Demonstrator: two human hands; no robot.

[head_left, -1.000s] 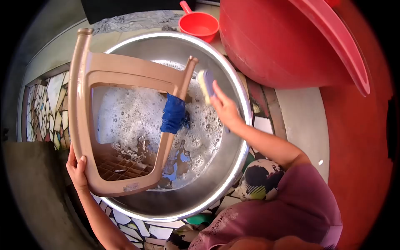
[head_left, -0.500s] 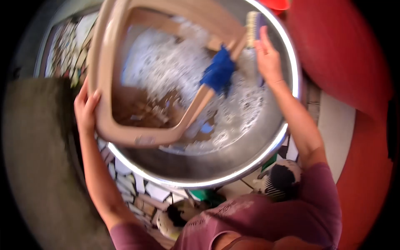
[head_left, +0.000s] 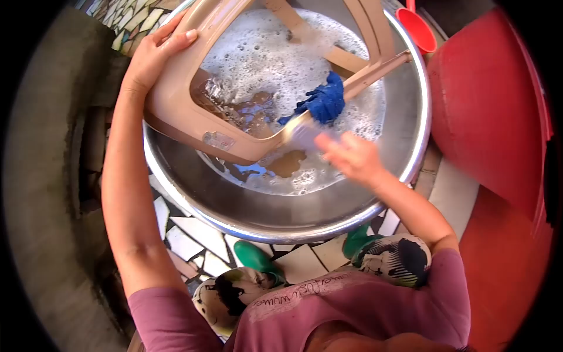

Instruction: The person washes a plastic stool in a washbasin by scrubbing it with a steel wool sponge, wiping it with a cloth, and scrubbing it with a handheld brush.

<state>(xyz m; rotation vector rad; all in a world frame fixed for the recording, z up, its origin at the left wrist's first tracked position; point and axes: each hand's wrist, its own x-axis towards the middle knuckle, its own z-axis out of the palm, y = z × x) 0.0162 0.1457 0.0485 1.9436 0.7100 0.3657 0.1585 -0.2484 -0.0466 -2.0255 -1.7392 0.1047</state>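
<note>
A tan plastic chair leans tilted in a large round metal basin of soapy water. My left hand grips the chair's outer frame at the upper left. In my right hand is a scrub brush, blurred by motion, against the frame bar at the chair's lower right. Just above the brush, a wet blue cloth is wrapped around that same bar. Part of the chair is hidden under the foam.
A red dipper lies beyond the basin at the upper right. Beside it stands a big red tub. A concrete ledge runs along the left. Green boots stand on the mosaic floor below the basin.
The chair has turned and tilted to the right under my left hand. My right hand has brought the brush from the basin's right side down onto the chair frame. The view has shifted.
</note>
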